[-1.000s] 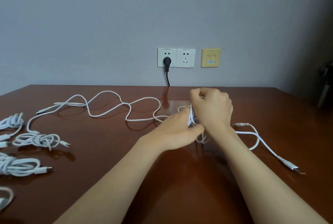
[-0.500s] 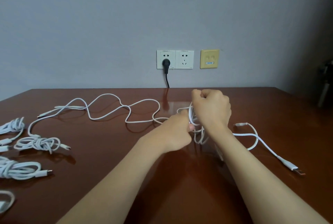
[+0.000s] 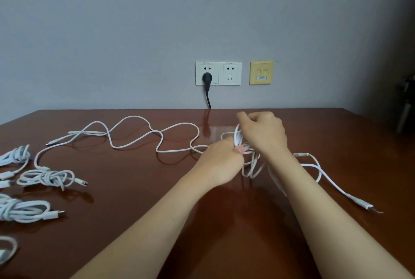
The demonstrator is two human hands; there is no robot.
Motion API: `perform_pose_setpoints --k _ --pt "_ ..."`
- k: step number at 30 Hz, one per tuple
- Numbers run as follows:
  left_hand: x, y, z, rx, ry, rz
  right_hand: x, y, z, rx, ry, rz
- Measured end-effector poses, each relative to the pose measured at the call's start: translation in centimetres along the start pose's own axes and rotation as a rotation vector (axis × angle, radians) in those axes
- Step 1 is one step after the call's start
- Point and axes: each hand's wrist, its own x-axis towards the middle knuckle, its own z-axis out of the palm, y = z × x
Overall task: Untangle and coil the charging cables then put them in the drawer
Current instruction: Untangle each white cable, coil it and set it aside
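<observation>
My right hand [image 3: 263, 136] has its grip closed around the white cable coil [image 3: 241, 141] mid-worktop [image 3: 224, 222]; my left hand [image 3: 221, 164] pinches it at seven o'clock. I judge the loose length [image 3: 134, 135], trailing toward nine o'clock, is nearer the left.

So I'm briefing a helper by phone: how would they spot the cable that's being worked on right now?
Start at the wooden table below the wall sockets. The white charging cable snakes loosely across the table's far side to where the left hand and right hand grip its loops. The coiled cables at the left edge lie bundled and untouched.
</observation>
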Motion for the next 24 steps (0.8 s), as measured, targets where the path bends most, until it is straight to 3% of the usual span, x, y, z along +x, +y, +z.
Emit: perform_pose_setpoints --k 5,8,15,20,24 --pt "0.5 -1.6 -1.7 -0.041 -0.061 -0.045 0.8 0.3 -1.9 0.197 -0.293 -0.026" --pt "0.4 -2.1 -2.3 -0.121 -0.196 -0.070 0.9 1.3 -3.0 0.270 -0.491 -0.052" --pt "-0.5 -0.5 -2.1 -0.214 -0.402 0.043 0.8 1.5 -2.0 0.373 -0.397 -0.116" --pt "-0.5 -0.4 -2.7 -0.390 -0.289 0.126 0.7 2.1 -2.1 0.555 -0.409 0.006" --pt "0.1 -1.1 -3.6 -0.464 -0.083 0.108 0.6 1.6 -1.4 0.490 -0.377 0.001"
